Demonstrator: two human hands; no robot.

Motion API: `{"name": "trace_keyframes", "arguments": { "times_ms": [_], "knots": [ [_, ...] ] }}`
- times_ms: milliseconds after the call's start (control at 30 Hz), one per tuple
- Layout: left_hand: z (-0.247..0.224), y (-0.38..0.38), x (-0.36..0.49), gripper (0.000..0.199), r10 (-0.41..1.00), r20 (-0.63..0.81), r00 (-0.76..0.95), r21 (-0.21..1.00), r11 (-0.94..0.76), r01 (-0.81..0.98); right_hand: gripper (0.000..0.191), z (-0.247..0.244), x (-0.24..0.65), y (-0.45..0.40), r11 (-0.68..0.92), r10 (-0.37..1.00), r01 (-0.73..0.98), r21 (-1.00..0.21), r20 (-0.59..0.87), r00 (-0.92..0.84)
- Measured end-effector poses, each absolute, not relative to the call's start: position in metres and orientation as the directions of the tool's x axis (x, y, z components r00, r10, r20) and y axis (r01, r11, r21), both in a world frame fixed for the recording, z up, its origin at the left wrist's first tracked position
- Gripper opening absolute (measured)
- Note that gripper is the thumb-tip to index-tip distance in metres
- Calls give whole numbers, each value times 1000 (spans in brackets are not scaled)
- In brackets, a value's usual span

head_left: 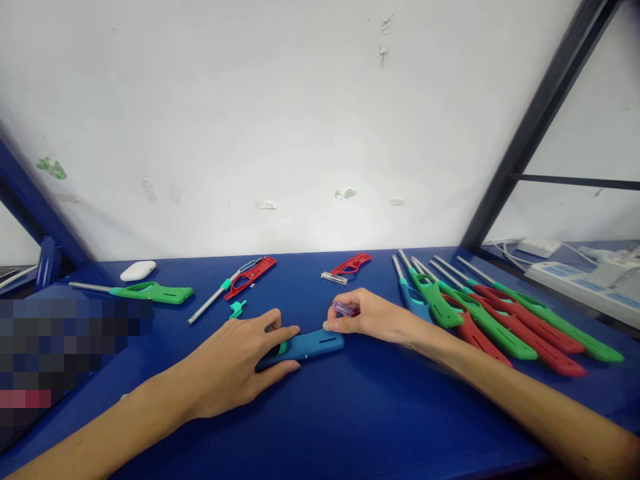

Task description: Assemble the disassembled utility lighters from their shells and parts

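Note:
A blue utility lighter handle point(320, 344) with a slot lies on the blue table, its far left part hidden under my fingers. My left hand point(250, 353) grips that left part between thumb and fingers. Just above the handle's right end, my right hand point(357, 313) pinches a small see-through purple piece point(345, 309), partly covered by the fingers. Beyond my left hand sit a loose green trigger piece point(238, 309) and an opened red half shell point(255, 275) with a metal tube point(214, 301). Another red half shell point(354, 263) lies behind my right hand, beside a clear piece with metal point(334, 278).
Several green, red and blue utility lighters point(500, 313) lie in a row at the right. A green lighter point(155, 292) and a white case point(138, 270) are at the left. A power strip point(570, 280) with cables stands far right, beyond a dark frame post point(520, 147).

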State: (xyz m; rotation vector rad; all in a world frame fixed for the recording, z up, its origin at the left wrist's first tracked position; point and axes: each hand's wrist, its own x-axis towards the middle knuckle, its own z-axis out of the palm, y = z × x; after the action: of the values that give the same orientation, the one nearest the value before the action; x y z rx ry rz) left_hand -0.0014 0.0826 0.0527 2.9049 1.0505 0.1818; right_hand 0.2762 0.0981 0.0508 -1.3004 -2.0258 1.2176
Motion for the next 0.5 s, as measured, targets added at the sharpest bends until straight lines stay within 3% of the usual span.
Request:
{"name": "trace_keyframes", "arguments": {
  "times_ms": [500],
  "knots": [
    [53, 81, 0, 47, 654, 49, 755, 73, -756, 650, 36, 52, 276, 97, 183, 892, 554, -812, -100, -441]
  ]
}}
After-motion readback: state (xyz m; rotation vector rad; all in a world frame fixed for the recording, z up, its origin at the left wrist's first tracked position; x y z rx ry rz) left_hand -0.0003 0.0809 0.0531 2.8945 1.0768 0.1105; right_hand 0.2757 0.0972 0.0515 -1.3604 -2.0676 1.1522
